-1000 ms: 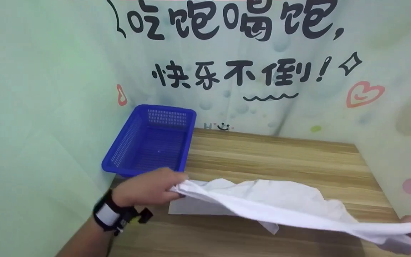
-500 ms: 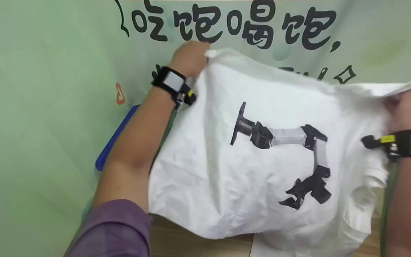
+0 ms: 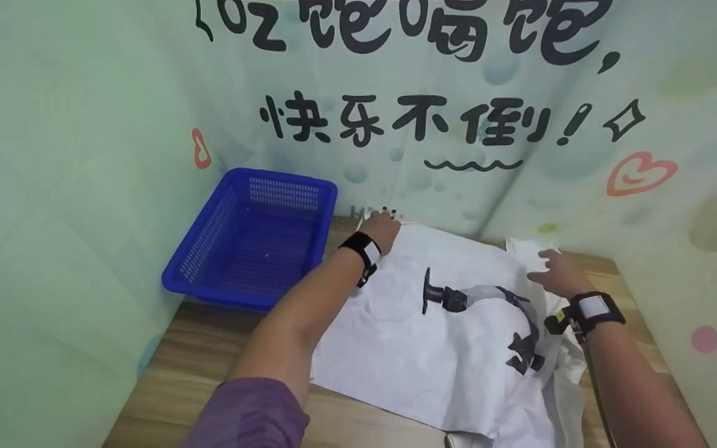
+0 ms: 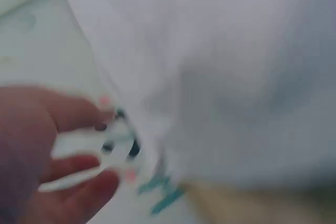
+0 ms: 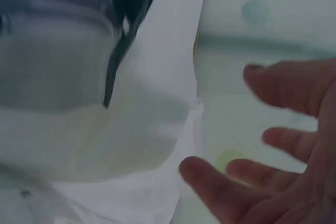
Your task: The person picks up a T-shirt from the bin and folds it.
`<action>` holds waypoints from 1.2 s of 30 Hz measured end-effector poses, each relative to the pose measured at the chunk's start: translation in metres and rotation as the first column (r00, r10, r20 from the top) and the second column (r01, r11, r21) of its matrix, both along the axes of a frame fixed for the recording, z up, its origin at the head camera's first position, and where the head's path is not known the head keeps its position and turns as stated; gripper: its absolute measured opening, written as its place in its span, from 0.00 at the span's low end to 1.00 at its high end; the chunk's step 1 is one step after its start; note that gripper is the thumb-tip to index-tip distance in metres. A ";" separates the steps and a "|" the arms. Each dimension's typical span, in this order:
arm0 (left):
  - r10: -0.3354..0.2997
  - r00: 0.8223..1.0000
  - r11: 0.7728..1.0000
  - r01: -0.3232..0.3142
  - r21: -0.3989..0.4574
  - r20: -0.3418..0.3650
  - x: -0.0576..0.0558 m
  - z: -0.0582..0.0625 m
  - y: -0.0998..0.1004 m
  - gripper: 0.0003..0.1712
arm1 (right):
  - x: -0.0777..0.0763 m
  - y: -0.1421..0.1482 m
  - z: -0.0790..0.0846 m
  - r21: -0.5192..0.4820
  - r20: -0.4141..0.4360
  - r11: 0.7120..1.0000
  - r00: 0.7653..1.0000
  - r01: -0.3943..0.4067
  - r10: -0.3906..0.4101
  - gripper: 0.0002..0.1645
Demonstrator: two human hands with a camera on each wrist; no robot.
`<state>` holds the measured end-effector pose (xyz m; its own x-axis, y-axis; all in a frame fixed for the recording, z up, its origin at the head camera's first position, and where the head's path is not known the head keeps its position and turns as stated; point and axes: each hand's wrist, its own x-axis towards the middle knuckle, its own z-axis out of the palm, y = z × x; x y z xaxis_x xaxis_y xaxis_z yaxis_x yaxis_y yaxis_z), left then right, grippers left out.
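Looking at a wood-grain desk (image 3: pixel 209 348), brown and kinda streaky. Got a blue plastic basket (image 3: pixel 284 193) with slotted walls parked at the back left. Just to the right of that, seeing a white cloth (image 3: pixel 421 336) spread across the middle, reaching right to the back. Fairly flat on the left, pretty rumpled and folded down the right side. Shows a black-and-grey robot arm print (image 3: pixel 489 291) face up.

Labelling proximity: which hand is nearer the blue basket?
The left hand, by the far left corner of the white cloth; the right hand is across it, farther from the blue basket.
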<state>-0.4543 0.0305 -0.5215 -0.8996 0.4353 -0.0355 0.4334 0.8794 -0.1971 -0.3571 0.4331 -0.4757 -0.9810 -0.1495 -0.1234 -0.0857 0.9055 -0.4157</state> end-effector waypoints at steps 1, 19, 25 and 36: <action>-0.005 0.997 0.999 0.001 0.054 0.075 0.001 -0.007 0.000 0.23 | 0.004 -0.006 0.000 0.037 -0.009 0.999 1.000 -0.009 0.009 0.44; 0.429 0.783 0.866 -0.498 0.042 0.450 0.011 -0.006 -0.015 0.77 | 0.025 0.045 -0.064 0.115 -0.093 0.977 0.981 0.180 -0.170 0.51; 0.419 0.780 0.895 -0.441 -0.067 0.464 -0.001 -0.002 -0.016 0.83 | 0.018 0.085 -0.077 0.191 -0.068 0.961 0.980 0.198 -0.188 0.58; 0.199 0.962 0.963 -0.227 0.146 0.186 -0.013 -0.023 -0.004 0.49 | -0.017 0.074 -0.049 0.168 -0.056 0.986 0.998 -0.019 0.028 0.53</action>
<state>-0.4675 0.0268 -0.5448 -0.9593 0.2465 -0.1381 0.2465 0.9690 0.0176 -0.3746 0.5074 -0.5242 -0.9837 -0.1545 -0.0921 -0.1271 0.9594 -0.2518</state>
